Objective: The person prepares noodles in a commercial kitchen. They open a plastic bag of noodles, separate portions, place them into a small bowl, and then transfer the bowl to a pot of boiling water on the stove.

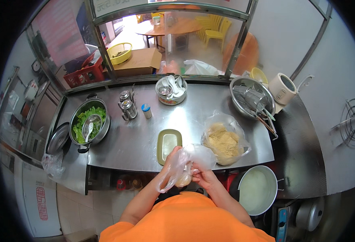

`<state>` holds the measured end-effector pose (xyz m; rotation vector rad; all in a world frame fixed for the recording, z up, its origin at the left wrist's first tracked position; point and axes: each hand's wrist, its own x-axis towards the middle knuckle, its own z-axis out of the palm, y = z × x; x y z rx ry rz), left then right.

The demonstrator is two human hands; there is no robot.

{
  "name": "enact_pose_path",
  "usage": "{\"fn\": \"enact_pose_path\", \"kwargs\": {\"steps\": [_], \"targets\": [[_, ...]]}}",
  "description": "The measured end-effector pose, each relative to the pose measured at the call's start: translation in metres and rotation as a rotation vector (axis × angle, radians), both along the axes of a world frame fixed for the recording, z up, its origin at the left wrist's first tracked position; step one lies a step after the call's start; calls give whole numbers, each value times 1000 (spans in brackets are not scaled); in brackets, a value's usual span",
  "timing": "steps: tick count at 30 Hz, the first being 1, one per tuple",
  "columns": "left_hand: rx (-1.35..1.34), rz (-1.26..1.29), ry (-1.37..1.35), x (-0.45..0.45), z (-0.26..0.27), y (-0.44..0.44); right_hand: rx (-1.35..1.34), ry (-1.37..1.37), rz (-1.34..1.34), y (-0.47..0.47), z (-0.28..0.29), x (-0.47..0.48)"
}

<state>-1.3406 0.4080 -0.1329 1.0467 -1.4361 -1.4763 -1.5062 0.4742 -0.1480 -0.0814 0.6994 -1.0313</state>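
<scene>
Just past the counter's front edge, both hands hold a clear plastic bag (198,152) with a small pale-yellow lump (183,179) low inside it. My left hand (172,158) is partly covered by the film, which hangs down over the wrist. Fingers of my right hand (204,176) pinch the bag from the other side. Right behind my left hand lies an olive-green rectangular tray (169,140), bare inside. To the right, a larger clear bag of thin yellowish noodles (224,142) sits on the steel counter (123,154).
A pot of lettuce (88,116) stands left, near two steel jugs (127,107) and a blue-capped shaker (146,110). A bowl of spoons (171,90) is at the back. Right are a steel basin with strainers (251,96) and a pot of cloudy liquid (257,190).
</scene>
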Motion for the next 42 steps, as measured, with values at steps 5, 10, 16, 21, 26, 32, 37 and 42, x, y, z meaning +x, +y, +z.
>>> {"fn": "enact_pose_path", "kwargs": {"steps": [5, 10, 16, 21, 26, 32, 37, 42], "targets": [[-146, -150, -790, 13, 25, 40, 56, 298, -141, -9, 0, 2], [-349, -36, -577, -5, 46, 51, -23, 465, -42, -4, -6, 1], [-90, -260, -206, -19, 51, 43, -255, 785, -196, 5, 2, 3], [164, -47, 265, -19, 64, 32, -331, 540, -289, -3, 19, 5], [43, -150, -12, -11, 68, 12, -194, 365, -39, -12, 11, -1], [-216, -49, -300, -21, 36, -62, -180, 687, 63, -7, -9, -10], [-354, 27, -409, -44, 2, -159, -52, 557, 26, 15, -19, -24], [-261, 5, -563, -58, -34, -227, 32, 520, -102, 34, -23, -27]]}}
